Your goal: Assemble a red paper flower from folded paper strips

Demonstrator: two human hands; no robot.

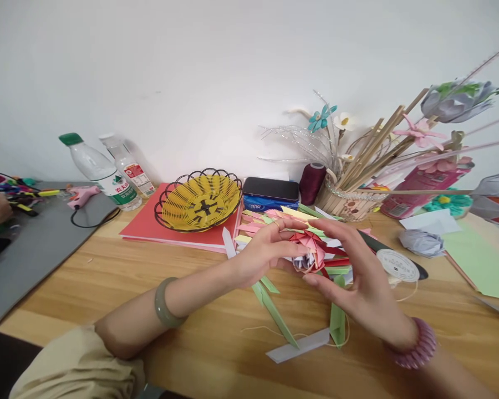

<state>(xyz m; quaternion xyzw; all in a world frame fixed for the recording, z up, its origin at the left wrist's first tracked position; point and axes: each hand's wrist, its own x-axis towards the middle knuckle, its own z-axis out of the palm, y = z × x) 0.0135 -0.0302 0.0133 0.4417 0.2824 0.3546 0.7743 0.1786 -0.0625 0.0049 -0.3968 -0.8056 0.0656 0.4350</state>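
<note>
A folded paper flower (311, 256) in red, pink and white is held over the wooden table (191, 327), gripped between the thumb and fingers of the left hand (268, 250). The right hand (363, 285) is curved widely around the flower's other side, though whether contact is made cannot be told. Below, 1 pale strip (310, 342) is overlapped by the tip of 1 green strip (278, 316).

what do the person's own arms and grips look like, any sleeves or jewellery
Left arm: loose khaki sleeve, smooth grey-green bangle, thin ring on the left grip. Right arm: ribbed purple bracelet; no sleeve in view.
</note>
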